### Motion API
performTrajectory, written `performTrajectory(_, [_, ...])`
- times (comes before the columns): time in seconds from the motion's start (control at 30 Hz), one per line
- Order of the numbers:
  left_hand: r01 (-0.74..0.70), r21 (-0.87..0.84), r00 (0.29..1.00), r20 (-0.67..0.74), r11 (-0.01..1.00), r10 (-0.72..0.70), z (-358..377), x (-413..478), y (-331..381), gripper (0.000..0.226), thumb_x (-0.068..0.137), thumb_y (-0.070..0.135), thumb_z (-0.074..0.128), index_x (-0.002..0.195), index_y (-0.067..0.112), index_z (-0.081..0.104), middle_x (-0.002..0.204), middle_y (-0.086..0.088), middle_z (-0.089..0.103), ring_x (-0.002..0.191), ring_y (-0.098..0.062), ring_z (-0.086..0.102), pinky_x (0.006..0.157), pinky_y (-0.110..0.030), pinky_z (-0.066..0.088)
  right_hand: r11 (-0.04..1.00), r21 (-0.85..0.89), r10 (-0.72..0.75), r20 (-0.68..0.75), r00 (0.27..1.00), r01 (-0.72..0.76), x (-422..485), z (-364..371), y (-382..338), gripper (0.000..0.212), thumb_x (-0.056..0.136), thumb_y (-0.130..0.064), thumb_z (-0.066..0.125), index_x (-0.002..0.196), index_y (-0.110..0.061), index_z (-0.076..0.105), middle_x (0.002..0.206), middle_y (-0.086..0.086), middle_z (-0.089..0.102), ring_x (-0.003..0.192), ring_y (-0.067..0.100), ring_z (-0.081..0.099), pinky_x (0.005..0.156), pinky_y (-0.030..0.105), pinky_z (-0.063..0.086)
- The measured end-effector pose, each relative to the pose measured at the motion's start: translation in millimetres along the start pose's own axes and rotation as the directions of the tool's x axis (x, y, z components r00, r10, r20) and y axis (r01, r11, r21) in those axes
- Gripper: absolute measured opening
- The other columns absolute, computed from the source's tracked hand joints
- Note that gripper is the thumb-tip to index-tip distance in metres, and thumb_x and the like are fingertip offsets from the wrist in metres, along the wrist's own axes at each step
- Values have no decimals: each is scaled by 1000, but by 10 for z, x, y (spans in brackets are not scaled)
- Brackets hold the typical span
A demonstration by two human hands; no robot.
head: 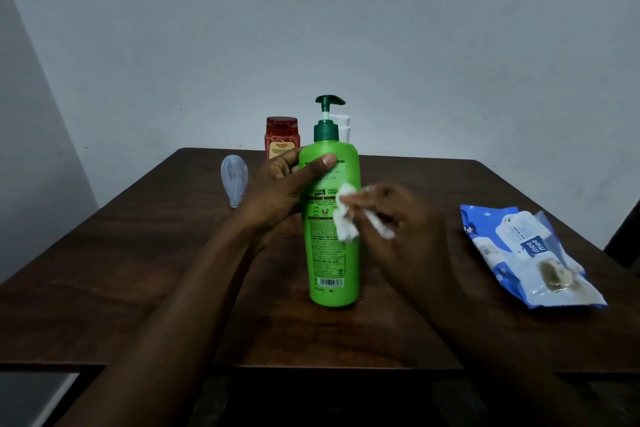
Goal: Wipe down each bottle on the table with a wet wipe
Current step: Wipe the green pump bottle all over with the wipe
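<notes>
1 green bottle [332, 253], upright, table [138, 270] centre | left hand [287, 184] grips its top part | right hand [391, 215] pinches 1 wet wipe [343, 222] on label | behind: 1 red jar [281, 139], 1 white pump [341, 125] | right: 1 wipes pack [526, 253]

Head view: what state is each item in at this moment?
Green pump bottle: upright on the table, gripped by the left hand.
Wet wipe: crumpled, pressed on the bottle by the right hand.
Red jar: upright, lid on.
White pump bottle: upright, mostly hidden.
Clear plastic item: lying on its side.
Wipes pack: lying flat, flap unclear.
</notes>
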State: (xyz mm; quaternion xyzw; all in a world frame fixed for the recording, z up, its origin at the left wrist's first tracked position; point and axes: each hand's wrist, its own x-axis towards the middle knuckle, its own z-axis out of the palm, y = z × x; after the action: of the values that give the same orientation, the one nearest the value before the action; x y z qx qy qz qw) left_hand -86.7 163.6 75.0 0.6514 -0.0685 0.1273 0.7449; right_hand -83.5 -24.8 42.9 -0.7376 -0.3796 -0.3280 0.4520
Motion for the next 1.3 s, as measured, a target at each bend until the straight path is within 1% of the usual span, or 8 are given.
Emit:
performTrajectory(0.1, [11, -74, 1000, 23, 997, -9, 30, -6, -63, 45, 85, 34, 66, 124, 10, 65, 100, -4, 75, 90, -17, 72, 78, -37, 58, 990, 110, 99, -105, 990, -87, 338, 3, 60, 19, 87, -6, 75, 102, -16, 79, 103, -4, 72, 98, 3, 68, 79, 18, 54])
performTrajectory(0.23, [-10, -205, 1000, -25, 979, 5, 122, -20, -164, 44, 86, 33, 65, 127, 15, 61, 109, -9, 73, 97, -25, 71, 84, -42, 59, 960, 224, 179, -28, 983, -168, 242, 45, 104, 19, 85, -5, 76, 102, -14, 79, 109, 0, 68, 103, 9, 68, 79, 22, 59])
performTrajectory(0.4, [-20, -230, 986, -168, 973, -20, 116, -5, -229, 37, 96, 32, 60, 125, 10, 62, 91, -6, 71, 78, -20, 69, 68, -36, 61, 872, 336, 304, 196, 932, -355, -467, 80, 132, 16, 84, 2, 76, 94, -10, 79, 103, -5, 69, 92, 10, 72, 72, 23, 59])
performTrajectory(0.63, [146, -496, 938, -205, 856, -279, 186, 25, -141, 53, 97, 44, 56, 130, 2, 58, 85, -14, 70, 65, -23, 71, 55, -37, 60, 750, 476, 404, 218, 888, -459, 15, -104, -28, 21, 79, -11, 78, 99, -5, 78, 98, 1, 78, 87, 9, 74, 74, 17, 55])
performTrajectory(0.87, [195, -598, 906, -194, 777, -376, 229, 60, 46, 40, 103, 44, 46, 98, 7, 62, 62, -13, 71, 51, -23, 70, 46, -38, 59, 877, 374, 290, 88, 953, -302, 22, -317, -380, 12, 88, -12, 73, 98, -15, 78, 100, -3, 76, 95, 6, 71, 81, 14, 51])
performTrajectory(0.97, [192, -630, 884, -222, 752, -411, 282, 49, 42, 39, 104, 41, 45, 104, 6, 62, 80, -17, 70, 68, -28, 69, 61, -46, 58, 934, 301, 217, -55, 975, -191, -88, -393, -498, 13, 88, -18, 71, 100, -22, 77, 101, -4, 75, 97, 9, 70, 83, 16, 51])
performTrajectory(1.13, [203, -697, 842, -234, 688, -486, 403, 93, -28, 48, 105, 44, 39, 118, 2, 59, 107, -24, 66, 86, -33, 64, 81, -55, 50, 987, -140, -121, -316, 941, 80, -195, -308, -531, 23, 88, -1, 71, 110, -8, 74, 102, 8, 69, 104, 6, 62, 94, 16, 44])
performTrajectory(1.3, [229, -706, 800, -256, 670, -543, 428, 121, -81, 57, 107, 46, 34, 139, 2, 51, 120, -26, 64, 115, -37, 62, 91, -56, 43, 963, -176, -248, -267, 931, 206, -270, -202, -527, 22, 101, -10, 55, 109, -5, 75, 105, 11, 68, 104, 13, 64, 95, 21, 47])
